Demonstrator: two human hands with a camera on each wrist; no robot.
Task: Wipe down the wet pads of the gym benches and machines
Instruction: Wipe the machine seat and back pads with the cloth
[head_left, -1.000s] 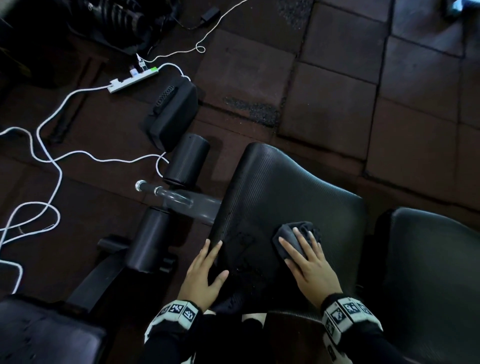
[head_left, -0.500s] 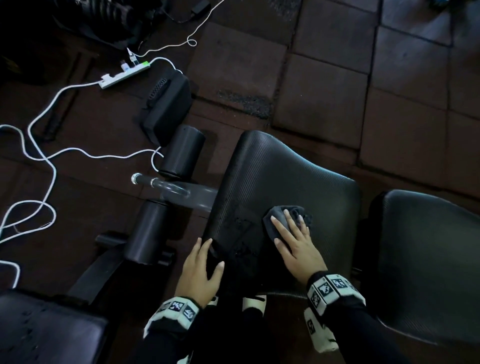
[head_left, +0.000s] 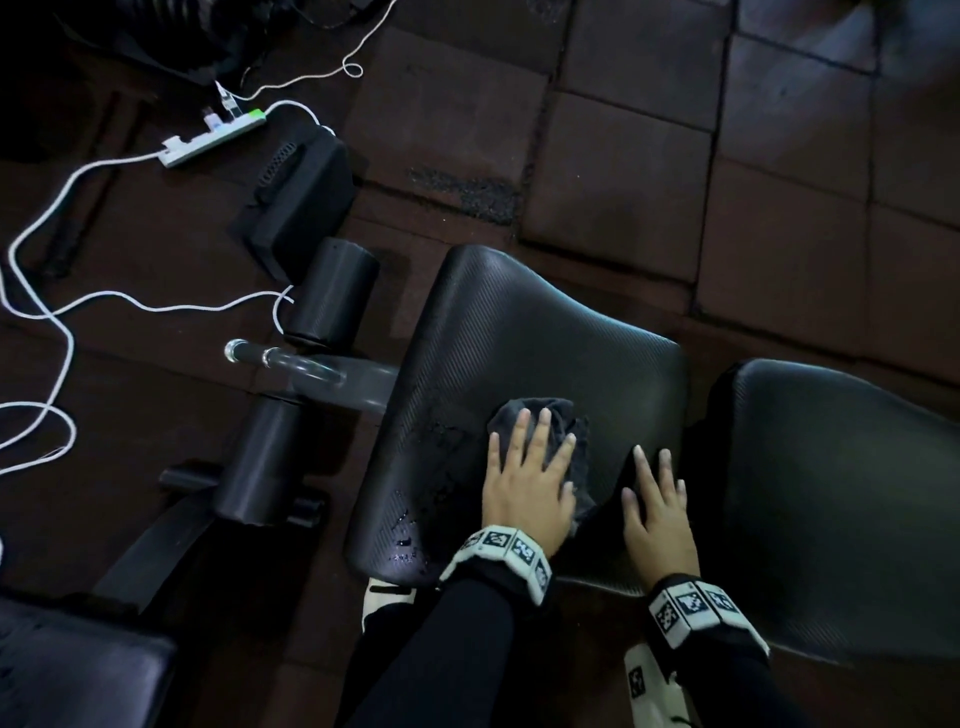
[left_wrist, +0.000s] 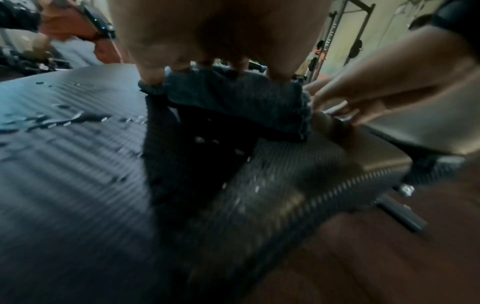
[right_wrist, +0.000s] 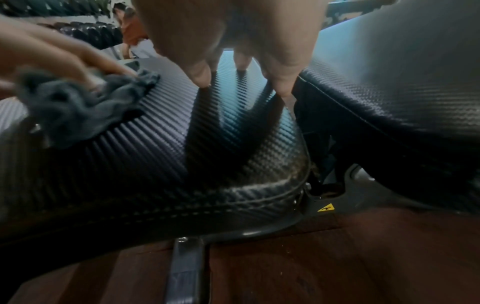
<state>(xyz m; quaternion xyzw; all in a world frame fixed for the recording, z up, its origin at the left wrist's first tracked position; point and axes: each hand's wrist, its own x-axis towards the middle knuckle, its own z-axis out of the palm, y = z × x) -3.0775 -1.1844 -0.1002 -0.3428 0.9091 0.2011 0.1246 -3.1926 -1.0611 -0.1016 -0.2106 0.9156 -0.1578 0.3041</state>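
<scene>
A black textured seat pad (head_left: 545, 338) fills the middle of the head view. My left hand (head_left: 530, 457) lies flat with straight fingers on a dark grey cloth (head_left: 571, 431) and presses it onto the pad. My right hand (head_left: 654, 493) rests flat on the bare pad just right of the cloth, holding nothing. Water drops (head_left: 410, 525) bead on the pad's near left part. In the left wrist view the cloth (left_wrist: 233, 102) sits under my fingers, with drops (left_wrist: 52, 121) to its left. The right wrist view shows the cloth (right_wrist: 78, 107) at left.
A second black pad (head_left: 841, 493) adjoins on the right. Two foam rollers (head_left: 332, 301) and a metal bar stand left of the seat. A power strip (head_left: 213, 135), white cable (head_left: 52, 312) and black case (head_left: 301, 202) lie on the floor. Another pad (head_left: 67, 675) is at lower left.
The cloth has passed from my right hand to my left. My left hand moved from the pad's left edge onto the cloth; my right hand slid right onto bare pad.
</scene>
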